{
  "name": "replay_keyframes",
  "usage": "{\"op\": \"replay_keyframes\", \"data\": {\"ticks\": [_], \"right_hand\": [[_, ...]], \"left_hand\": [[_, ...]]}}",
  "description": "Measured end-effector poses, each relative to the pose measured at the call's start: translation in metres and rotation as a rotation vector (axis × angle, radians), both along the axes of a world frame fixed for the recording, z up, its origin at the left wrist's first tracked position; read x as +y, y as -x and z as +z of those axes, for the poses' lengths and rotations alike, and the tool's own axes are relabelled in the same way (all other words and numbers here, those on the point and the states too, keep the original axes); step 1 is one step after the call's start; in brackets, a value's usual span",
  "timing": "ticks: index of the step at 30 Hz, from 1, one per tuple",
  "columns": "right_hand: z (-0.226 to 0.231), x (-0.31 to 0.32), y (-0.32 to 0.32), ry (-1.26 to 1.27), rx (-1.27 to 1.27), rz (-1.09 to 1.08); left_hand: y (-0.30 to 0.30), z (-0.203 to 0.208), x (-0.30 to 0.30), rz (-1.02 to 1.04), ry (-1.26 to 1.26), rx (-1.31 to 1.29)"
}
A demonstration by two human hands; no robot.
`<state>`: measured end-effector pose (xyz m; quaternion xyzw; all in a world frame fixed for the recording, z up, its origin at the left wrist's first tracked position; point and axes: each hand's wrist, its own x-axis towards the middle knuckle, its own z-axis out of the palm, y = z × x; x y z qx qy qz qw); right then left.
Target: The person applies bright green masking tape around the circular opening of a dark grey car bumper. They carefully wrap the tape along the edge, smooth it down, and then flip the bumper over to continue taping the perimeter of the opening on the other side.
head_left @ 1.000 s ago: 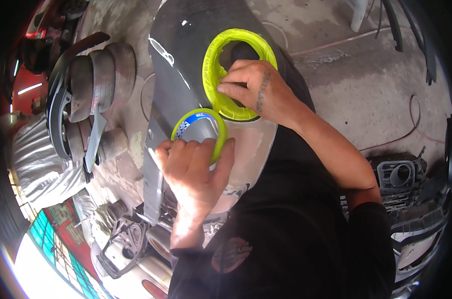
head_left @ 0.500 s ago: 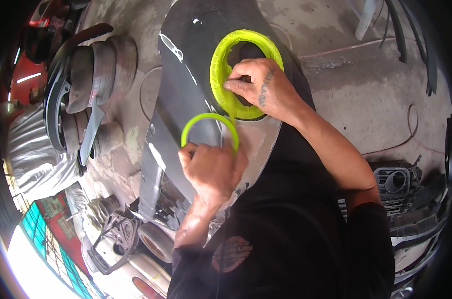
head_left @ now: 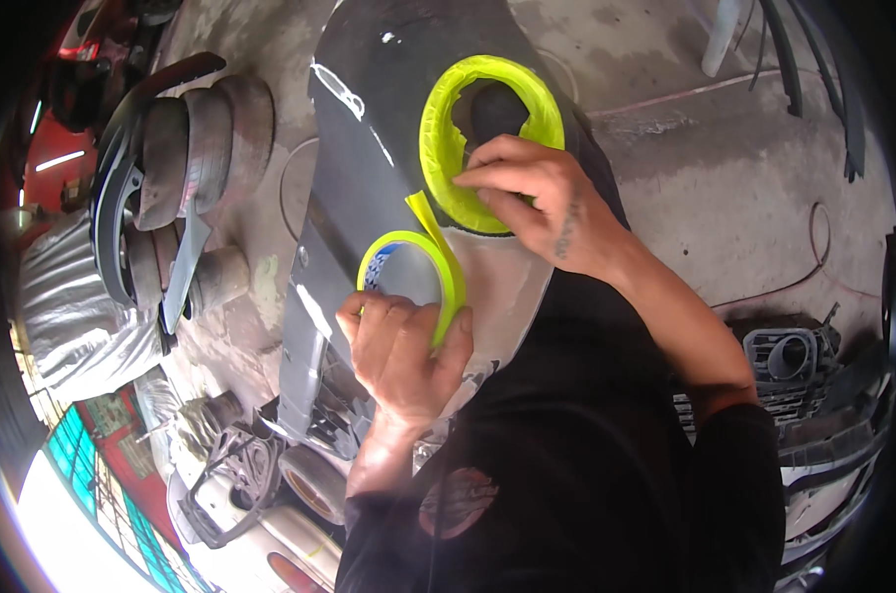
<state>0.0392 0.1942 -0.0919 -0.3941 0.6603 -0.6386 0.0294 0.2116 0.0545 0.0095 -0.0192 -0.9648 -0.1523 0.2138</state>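
Left hand point(head_left: 400, 348) grips the roll of yellow-green tape point(head_left: 408, 275), fingers curled around its lower rim, roll standing on edge with its open face toward nine o'clock. Right hand point(head_left: 532, 193) presses fingertips down on the taped ring point(head_left: 487, 138) around the hole in the grey car panel point(head_left: 359, 178), likely pinning the strip so it sticks. Between them the loose strip point(head_left: 426, 219) runs from six towards twelve o'clock, pulled fairly taut.
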Motion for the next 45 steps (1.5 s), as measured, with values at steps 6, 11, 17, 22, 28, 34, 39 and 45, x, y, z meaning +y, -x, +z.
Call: {"op": "replay_keyframes", "data": {"ticks": [6, 11, 17, 22, 28, 34, 39, 45], "right_hand": [[0.015, 0.011, 0.021, 0.023, -0.587, 0.356], [0.016, 0.012, 0.035, -0.044, -0.576, 0.425], [0.021, 0.02, 0.043, -0.233, -0.658, 0.156], [0.007, 0.003, 0.044, -0.323, -0.29, -0.09], [-0.008, -0.023, 0.054, -0.417, -0.157, -0.127], [-0.014, -0.027, 0.056, -0.447, -0.096, -0.117], [-0.012, -0.03, 0.055, -0.495, -0.116, -0.106], [-0.018, -0.031, 0.052, -0.466, -0.051, -0.116]], "left_hand": [[0.011, 0.01, -0.007, -0.145, -0.092, -0.068], [0.016, 0.012, -0.007, -0.182, -0.059, -0.089], [0.019, 0.018, -0.003, -0.097, -0.015, -0.153], [0.025, 0.024, 0.009, -0.101, 0.02, -0.165], [0.029, 0.02, 0.015, -0.087, 0.069, -0.103], [0.031, 0.021, 0.015, -0.064, 0.038, -0.075], [0.029, 0.02, 0.013, -0.054, 0.016, -0.061], [0.028, 0.02, 0.012, -0.043, 0.005, -0.074]]}}
